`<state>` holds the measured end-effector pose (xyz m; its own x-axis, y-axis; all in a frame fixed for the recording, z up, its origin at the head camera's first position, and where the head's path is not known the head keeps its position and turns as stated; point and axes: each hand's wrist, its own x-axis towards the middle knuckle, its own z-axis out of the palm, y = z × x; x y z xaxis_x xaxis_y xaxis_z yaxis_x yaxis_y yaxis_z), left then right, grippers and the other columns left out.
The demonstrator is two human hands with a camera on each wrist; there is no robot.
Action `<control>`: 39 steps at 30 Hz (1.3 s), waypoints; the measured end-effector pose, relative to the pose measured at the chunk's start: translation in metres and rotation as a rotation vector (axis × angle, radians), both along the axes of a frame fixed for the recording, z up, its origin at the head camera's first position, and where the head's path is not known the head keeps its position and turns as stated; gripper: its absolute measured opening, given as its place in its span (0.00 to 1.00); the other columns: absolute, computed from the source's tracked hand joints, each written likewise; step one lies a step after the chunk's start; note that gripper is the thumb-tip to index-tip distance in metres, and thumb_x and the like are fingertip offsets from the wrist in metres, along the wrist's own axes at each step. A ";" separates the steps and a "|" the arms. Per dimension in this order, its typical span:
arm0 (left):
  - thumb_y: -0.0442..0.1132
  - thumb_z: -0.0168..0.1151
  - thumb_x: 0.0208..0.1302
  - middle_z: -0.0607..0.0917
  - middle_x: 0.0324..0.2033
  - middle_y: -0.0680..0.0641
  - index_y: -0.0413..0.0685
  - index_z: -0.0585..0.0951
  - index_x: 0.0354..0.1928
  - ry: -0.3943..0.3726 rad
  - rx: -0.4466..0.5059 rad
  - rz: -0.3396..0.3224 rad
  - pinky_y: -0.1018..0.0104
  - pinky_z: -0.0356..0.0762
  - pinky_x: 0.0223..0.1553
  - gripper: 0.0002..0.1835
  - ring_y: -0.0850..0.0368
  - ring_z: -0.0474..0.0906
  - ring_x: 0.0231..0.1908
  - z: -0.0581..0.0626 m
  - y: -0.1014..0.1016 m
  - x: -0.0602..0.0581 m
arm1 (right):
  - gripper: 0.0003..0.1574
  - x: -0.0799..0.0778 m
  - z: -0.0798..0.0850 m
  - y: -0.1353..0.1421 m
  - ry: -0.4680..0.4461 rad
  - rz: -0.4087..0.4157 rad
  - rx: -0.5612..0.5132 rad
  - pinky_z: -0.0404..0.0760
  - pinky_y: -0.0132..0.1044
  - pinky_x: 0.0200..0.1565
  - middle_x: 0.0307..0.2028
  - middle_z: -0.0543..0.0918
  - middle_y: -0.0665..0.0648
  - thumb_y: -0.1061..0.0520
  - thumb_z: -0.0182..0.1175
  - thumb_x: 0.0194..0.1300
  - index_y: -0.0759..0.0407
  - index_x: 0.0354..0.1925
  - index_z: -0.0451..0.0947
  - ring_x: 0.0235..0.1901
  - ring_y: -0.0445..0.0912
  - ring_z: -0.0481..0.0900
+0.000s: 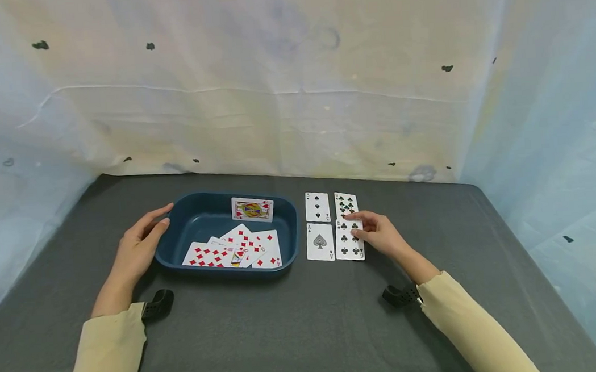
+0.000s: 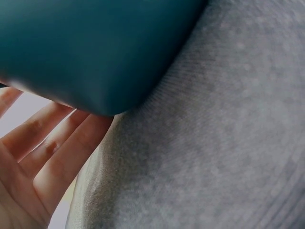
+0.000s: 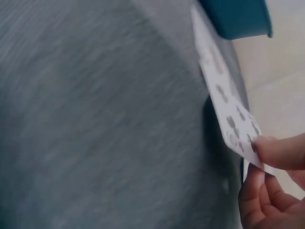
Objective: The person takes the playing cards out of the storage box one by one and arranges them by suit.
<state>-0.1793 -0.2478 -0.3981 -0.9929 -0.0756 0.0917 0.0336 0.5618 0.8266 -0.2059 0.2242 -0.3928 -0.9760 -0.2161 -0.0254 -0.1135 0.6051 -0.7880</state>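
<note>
Pinching clubs card — right hand, touching tray — left hand

Facing you, a pale, dark-flecked backdrop rises behind the grey cloth-covered table; bluish sheeting flanks your right.

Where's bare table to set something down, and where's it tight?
Bare: the table in front of the tray, between the sleeves; also right of the right hand. Small patch: tray floor behind the card heap, left of the face card. Crowded: the black-suit cards, with the right hand on one and only a narrow gap to the tray.
</note>
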 end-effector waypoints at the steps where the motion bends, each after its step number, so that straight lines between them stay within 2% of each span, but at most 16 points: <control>1: 0.56 0.41 0.74 0.71 0.62 0.32 0.59 0.63 0.72 0.000 -0.001 -0.001 0.39 0.65 0.52 0.27 0.37 0.67 0.57 0.000 0.000 0.000 | 0.21 0.001 -0.001 0.001 0.007 0.002 0.018 0.69 0.35 0.30 0.30 0.78 0.58 0.61 0.62 0.64 0.62 0.56 0.77 0.26 0.42 0.69; 3: 0.56 0.41 0.74 0.71 0.62 0.32 0.59 0.63 0.72 -0.001 0.000 0.000 0.39 0.64 0.52 0.27 0.37 0.67 0.58 0.000 0.001 0.000 | 0.21 0.002 -0.004 0.003 0.025 0.004 0.054 0.65 0.34 0.28 0.25 0.72 0.54 0.62 0.63 0.63 0.63 0.55 0.78 0.24 0.42 0.63; 6: 0.57 0.41 0.74 0.70 0.63 0.32 0.60 0.63 0.72 -0.007 -0.001 0.005 0.38 0.64 0.52 0.28 0.36 0.67 0.59 -0.001 0.001 -0.001 | 0.20 0.003 -0.007 0.003 0.046 -0.002 0.093 0.62 0.33 0.26 0.23 0.67 0.52 0.62 0.64 0.61 0.63 0.53 0.79 0.23 0.43 0.61; 11: 0.56 0.41 0.74 0.70 0.63 0.32 0.60 0.63 0.72 0.001 0.003 0.006 0.38 0.64 0.52 0.27 0.36 0.67 0.59 -0.001 0.001 0.000 | 0.20 0.003 -0.010 0.003 0.082 -0.014 0.167 0.65 0.33 0.27 0.26 0.71 0.54 0.61 0.66 0.60 0.64 0.51 0.79 0.25 0.44 0.65; 16: 0.56 0.41 0.74 0.70 0.63 0.32 0.59 0.63 0.72 0.007 0.003 0.007 0.38 0.64 0.52 0.27 0.36 0.67 0.59 0.000 0.002 0.000 | 0.21 0.002 -0.010 0.003 0.120 -0.039 0.223 0.73 0.37 0.35 0.34 0.74 0.61 0.61 0.68 0.58 0.67 0.50 0.79 0.32 0.48 0.73; 20: 0.56 0.41 0.74 0.70 0.63 0.32 0.59 0.63 0.72 -0.001 0.000 0.014 0.38 0.64 0.52 0.27 0.36 0.67 0.59 0.001 0.002 0.001 | 0.22 0.001 -0.011 0.005 0.129 -0.070 0.224 0.77 0.42 0.41 0.38 0.76 0.65 0.60 0.69 0.57 0.68 0.49 0.78 0.36 0.51 0.77; 26: 0.57 0.40 0.74 0.69 0.64 0.32 0.59 0.62 0.72 -0.019 -0.005 0.021 0.36 0.63 0.53 0.28 0.35 0.66 0.60 0.001 0.003 0.001 | 0.23 0.002 -0.009 0.005 0.120 -0.102 0.204 0.77 0.44 0.42 0.40 0.77 0.65 0.58 0.69 0.57 0.67 0.49 0.78 0.38 0.52 0.78; 34: 0.58 0.40 0.74 0.70 0.63 0.32 0.61 0.62 0.72 -0.021 -0.005 0.028 0.36 0.63 0.54 0.28 0.35 0.66 0.60 0.000 0.001 0.001 | 0.24 -0.004 0.009 -0.005 0.144 -0.135 0.143 0.77 0.41 0.41 0.40 0.78 0.63 0.55 0.67 0.60 0.66 0.52 0.78 0.39 0.52 0.78; 39: 0.58 0.41 0.74 0.70 0.63 0.32 0.60 0.63 0.72 -0.019 0.000 0.021 0.37 0.63 0.53 0.28 0.35 0.66 0.59 0.000 0.002 0.001 | 0.24 -0.007 0.022 -0.023 0.137 -0.130 0.090 0.77 0.45 0.45 0.42 0.78 0.64 0.54 0.66 0.61 0.66 0.52 0.77 0.41 0.53 0.78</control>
<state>-0.1787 -0.2457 -0.3980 -0.9927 -0.0961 0.0732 0.0065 0.5623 0.8269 -0.2133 0.2016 -0.3705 -0.9912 -0.0912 0.0963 -0.1326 0.6887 -0.7128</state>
